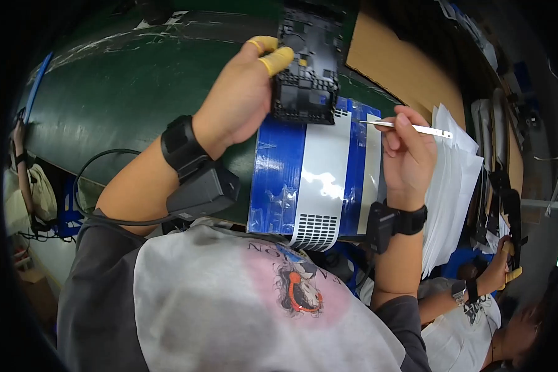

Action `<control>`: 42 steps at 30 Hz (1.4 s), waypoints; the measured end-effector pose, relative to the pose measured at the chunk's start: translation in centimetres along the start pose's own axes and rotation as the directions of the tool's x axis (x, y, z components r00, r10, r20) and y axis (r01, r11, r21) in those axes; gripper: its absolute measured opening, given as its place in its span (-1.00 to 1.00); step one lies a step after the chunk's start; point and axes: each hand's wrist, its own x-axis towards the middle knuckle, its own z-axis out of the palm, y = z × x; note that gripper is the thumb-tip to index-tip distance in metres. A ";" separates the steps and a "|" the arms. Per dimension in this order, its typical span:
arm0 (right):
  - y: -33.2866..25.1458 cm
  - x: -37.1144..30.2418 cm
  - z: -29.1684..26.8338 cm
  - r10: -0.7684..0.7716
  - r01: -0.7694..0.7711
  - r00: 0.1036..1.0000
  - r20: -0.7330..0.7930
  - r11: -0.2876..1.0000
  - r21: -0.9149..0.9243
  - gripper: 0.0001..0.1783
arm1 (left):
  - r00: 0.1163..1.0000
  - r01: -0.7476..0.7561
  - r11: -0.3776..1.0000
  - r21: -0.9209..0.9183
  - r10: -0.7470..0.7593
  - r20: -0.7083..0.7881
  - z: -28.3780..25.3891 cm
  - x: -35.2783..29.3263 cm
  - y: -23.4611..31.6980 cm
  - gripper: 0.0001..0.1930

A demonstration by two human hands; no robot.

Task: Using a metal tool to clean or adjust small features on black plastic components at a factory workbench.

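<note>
Closest to the camera spreads a grey-and-white shirt [211, 297], cut off below. From the left runs a green tabletop [130, 93]; then the left hand [245, 93], closed on the left edge of a black casing [307, 68], most fingers hidden behind it. The casing's far end blurs into darkness; its near end hides part of a blue box [276, 170]. Further right, the right hand [409, 155] pinches a slim white tool [429, 130], its thin tip hard to make out. White papers [452, 186] lie beyond.
</note>
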 end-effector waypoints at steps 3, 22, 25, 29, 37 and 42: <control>-0.8 -0.9 3.2 -0.112 0.117 0.991 0.074 0.991 -0.071 -0.79 | 0.993 0.122 0.990 -0.078 -0.121 0.017 1.1 -1.0 -0.5 -0.77; 1.6 -0.9 5.3 -0.035 0.035 0.999 0.004 0.995 -0.088 -0.79 | 0.981 0.167 0.969 -0.180 -0.146 0.124 0.6 -2.5 -0.9 -0.62; 1.8 -0.9 5.0 -0.063 0.064 0.998 0.016 0.993 -0.098 -0.79 | 0.983 0.165 0.970 -0.178 -0.146 0.113 0.8 -2.5 -0.8 -0.61; 1.9 -0.9 5.0 -0.070 0.072 0.997 0.025 0.992 -0.108 -0.79 | 0.986 0.139 0.976 -0.167 -0.121 0.116 0.7 -2.5 -0.9 -0.62; 2.2 -0.9 5.3 -0.075 0.076 0.997 0.019 0.990 -0.123 -0.79 | 0.985 0.140 0.988 -0.064 -0.132 0.107 0.4 -2.5 -0.9 -0.50; 1.5 -0.5 4.5 -0.089 0.087 0.996 -0.024 0.994 -0.068 -0.81 | 0.998 0.043 0.993 0.111 -0.047 0.030 -0.1 -1.9 -1.1 -0.34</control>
